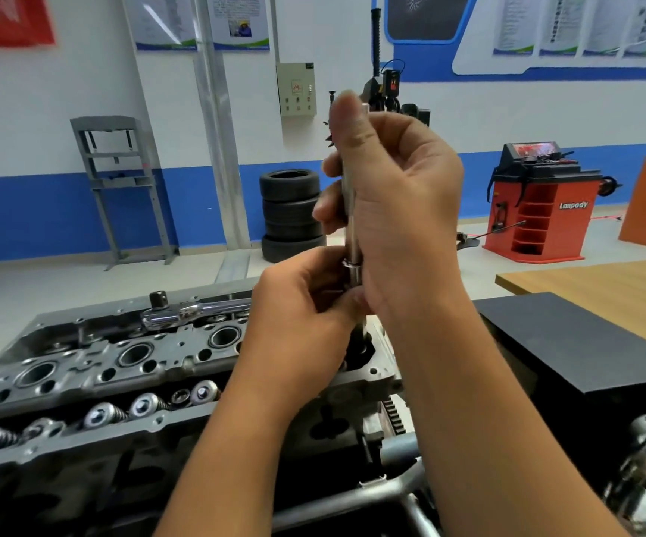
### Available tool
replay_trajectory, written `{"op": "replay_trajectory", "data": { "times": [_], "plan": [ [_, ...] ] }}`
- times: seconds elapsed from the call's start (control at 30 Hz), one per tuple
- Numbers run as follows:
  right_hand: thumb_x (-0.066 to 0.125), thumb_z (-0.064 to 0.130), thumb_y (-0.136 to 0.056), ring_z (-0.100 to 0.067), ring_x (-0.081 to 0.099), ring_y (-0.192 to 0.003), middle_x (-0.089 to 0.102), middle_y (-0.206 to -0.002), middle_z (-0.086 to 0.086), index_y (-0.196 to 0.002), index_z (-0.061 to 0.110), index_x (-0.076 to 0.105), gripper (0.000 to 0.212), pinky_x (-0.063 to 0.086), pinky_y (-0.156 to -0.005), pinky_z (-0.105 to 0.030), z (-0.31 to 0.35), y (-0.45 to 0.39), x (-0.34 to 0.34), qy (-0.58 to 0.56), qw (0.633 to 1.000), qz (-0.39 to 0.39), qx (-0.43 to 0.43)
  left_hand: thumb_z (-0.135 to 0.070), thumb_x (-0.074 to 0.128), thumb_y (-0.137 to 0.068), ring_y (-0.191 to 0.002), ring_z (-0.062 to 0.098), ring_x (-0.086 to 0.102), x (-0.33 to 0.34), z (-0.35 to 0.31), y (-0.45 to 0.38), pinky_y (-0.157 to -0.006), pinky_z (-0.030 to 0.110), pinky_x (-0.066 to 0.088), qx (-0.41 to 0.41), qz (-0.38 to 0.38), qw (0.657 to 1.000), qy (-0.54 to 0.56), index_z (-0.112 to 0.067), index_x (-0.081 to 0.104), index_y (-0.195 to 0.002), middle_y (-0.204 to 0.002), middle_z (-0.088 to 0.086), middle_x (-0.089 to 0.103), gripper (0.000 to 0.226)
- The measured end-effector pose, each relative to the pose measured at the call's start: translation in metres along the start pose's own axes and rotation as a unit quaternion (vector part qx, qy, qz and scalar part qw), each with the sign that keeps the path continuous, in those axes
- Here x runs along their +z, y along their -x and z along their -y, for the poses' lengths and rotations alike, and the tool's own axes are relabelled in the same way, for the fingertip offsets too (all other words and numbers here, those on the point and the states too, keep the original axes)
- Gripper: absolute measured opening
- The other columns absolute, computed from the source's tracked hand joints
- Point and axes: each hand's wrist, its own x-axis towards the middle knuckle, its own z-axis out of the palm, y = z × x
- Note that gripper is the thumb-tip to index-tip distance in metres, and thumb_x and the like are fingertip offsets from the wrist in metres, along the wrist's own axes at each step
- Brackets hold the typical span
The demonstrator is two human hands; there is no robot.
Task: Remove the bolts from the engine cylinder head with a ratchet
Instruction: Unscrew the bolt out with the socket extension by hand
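My right hand (399, 211) grips one long steel bolt (352, 234) upright; my left hand (305, 304) pinches its lower end above the grey cylinder head (119, 362). One chrome ratchet (193, 310) lies left of my left hand.

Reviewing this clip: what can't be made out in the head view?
- Lower end of the rod: hidden behind the left hand and right hand.
- Ratchet handle: its end is hidden behind the left hand.
- Wall posters: text too blurred to read.
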Motion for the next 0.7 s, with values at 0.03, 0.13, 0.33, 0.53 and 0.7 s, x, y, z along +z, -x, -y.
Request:
{"op": "replay_trajectory", "data": {
  "times": [0.03, 0.13, 0.33, 0.53, 0.7],
  "plan": [
    [0.074, 0.029, -0.096, -0.02, 0.059, -0.049, 0.066, -0.072, -0.009, -0.095, 0.005, 0.063, 0.026, 0.048, -0.047, -0.031, -0.002, 0.001, 0.003, 0.028, 0.999, -0.02, -0.022, 0.007, 0.073, -0.09, -0.086, 0.003, 0.076, 0.0, 0.001, 0.001, -0.073, 0.015, 0.058, 0.001, -0.005, 1.0, -0.002, -0.036, 0.074, -0.096, -0.09, -0.015, 0.08, 0.044],
    [0.07, 0.029, -0.099, -0.026, 0.056, -0.059, 0.063, -0.073, -0.013, -0.089, 0.005, 0.064, 0.026, 0.052, -0.057, -0.04, -0.005, 0.003, 0.008, 0.091, 0.993, -0.049, -0.065, 0.008, 0.071, -0.091, -0.082, 0.006, 0.076, -0.002, 0.001, 0.002, -0.07, 0.018, 0.059, 0.013, -0.005, 1.0, -0.014, -0.034, 0.075, -0.092, -0.087, -0.013, 0.079, 0.043],
    [0.046, 0.028, -0.11, -0.013, 0.034, -0.046, 0.042, -0.066, -0.011, -0.082, 0.008, 0.055, 0.036, 0.028, -0.045, -0.026, -0.001, -0.001, 0.004, 0.011, 0.998, 0.063, -0.015, -0.003, 0.053, -0.105, -0.102, 0.04, 0.067, -0.007, 0.002, 0.001, -0.089, 0.056, 0.056, -0.029, 0.09, 0.995, 0.016, -0.015, 0.067, -0.113, -0.106, 0.015, 0.074, 0.02],
    [0.04, 0.034, -0.112, -0.018, 0.041, -0.045, 0.054, -0.065, -0.007, -0.098, 0.002, 0.063, 0.042, 0.028, -0.047, -0.033, 0.013, -0.008, -0.01, -0.034, 0.983, 0.156, 0.092, 0.003, 0.058, -0.102, -0.086, 0.017, 0.076, -0.004, 0.004, 0.0, -0.091, 0.04, 0.062, -0.035, 0.055, 0.998, 0.021, -0.016, 0.069, -0.11, -0.096, 0.004, 0.078, 0.023],
    [0.034, 0.054, -0.109, -0.007, 0.04, -0.042, 0.046, -0.051, 0.01, -0.086, 0.014, 0.058, 0.052, 0.034, -0.049, -0.026, 0.022, -0.008, -0.002, 0.11, 0.986, 0.087, 0.091, -0.002, 0.07, -0.096, -0.086, 0.014, 0.078, -0.003, 0.004, -0.001, -0.09, 0.036, 0.061, -0.023, 0.054, 0.998, 0.022, -0.021, 0.075, -0.11, -0.097, 0.0, 0.08, 0.025]
  ]
}}
